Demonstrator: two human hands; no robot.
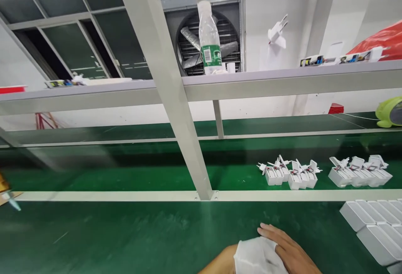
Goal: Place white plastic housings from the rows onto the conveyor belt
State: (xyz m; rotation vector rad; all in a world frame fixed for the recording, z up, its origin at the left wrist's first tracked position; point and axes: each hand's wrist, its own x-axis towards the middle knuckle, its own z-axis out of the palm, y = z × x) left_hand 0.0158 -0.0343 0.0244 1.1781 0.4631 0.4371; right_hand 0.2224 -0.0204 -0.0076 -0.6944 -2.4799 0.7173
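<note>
Bench view, left to right. Green mat (125,236) covers the near work surface; a blurred brownish item (6,192) sits at the far 9 o'clock edge, too smeared to identify. Upper shelf (94,96) carries small parts on its left end. A slanted grey frame post (163,81) runs from 12 o'clock down to the white rail (125,195) that splits the mat from the green conveyor belt (141,169). A clear plastic bottle (209,39) with a green label stands on the shelf in front of a wall fan (191,43).

One hand (282,251) is in frame at 6 o'clock, lying flat on the mat, fingers (270,230) extended toward 11 o'clock. A white cloth (257,257) lies over the wrist side of it; whether the hand pinches the cloth or it just lies draped there, I cannot tell. Which hand it is — cannot tell either. No second hand is in frame.

At 3 o'clock on the belt: two clusters of open white charger housings (292,173) and (359,171), pins sticking up, well apart from the hand. At 4 o'clock on the mat, rows of closed white casings (373,223), near the hand, not touching. A lime-green device (389,112) is at the far right edge, a red bag (381,39) above it.
</note>
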